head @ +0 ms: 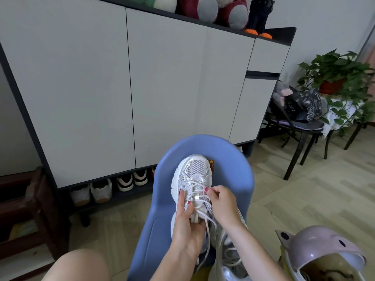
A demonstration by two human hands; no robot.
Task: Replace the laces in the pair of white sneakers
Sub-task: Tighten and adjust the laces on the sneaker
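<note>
Blue plastic chair (227, 155) seen beneath the hands. Grey cabinet (129, 82) beyond them, shoes (113, 187) stored underneath. Potted plant (338, 78) and dark chair (300, 126) noted far right; pink helmet (320, 248) near right.

Seat far edge: bare blue chair (227, 151) beyond the sneaker (192, 179) toe.
Seat right edge: open strip.
Seat near edge: crowded by second sneaker (231, 258).
Near right: pink helmet (322, 248).
</note>
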